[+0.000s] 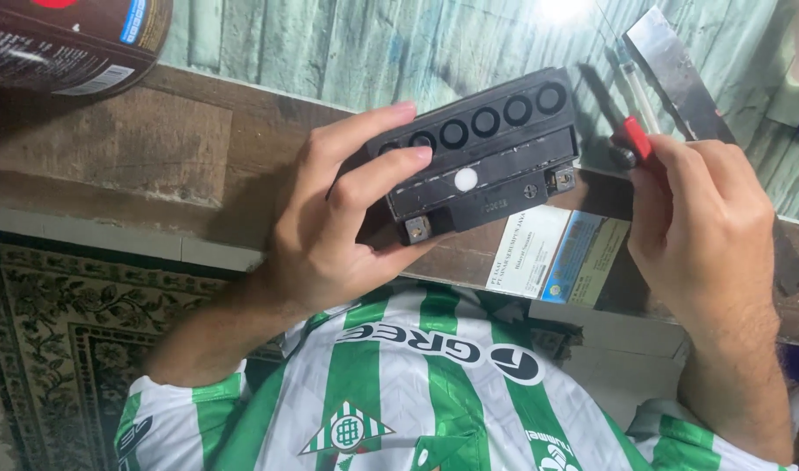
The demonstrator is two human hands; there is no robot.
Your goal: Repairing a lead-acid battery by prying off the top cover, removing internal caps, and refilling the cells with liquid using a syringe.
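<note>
My left hand (343, 214) grips a small black battery (487, 157) with a row of several round ports along its top and two metal terminals on its side. It is held tilted over a wooden ledge (155, 148). My right hand (700, 227) is closed on a small red-handled tool (635, 139), just right of the battery's terminal end. The tool's tip is hidden by my fingers.
A small white, blue and green box (556, 253) lies under the battery. A dark round container (68, 39) sits at the top left. A metal bar (687, 87) lies at the upper right. A patterned rug (59, 323) covers the floor at the left.
</note>
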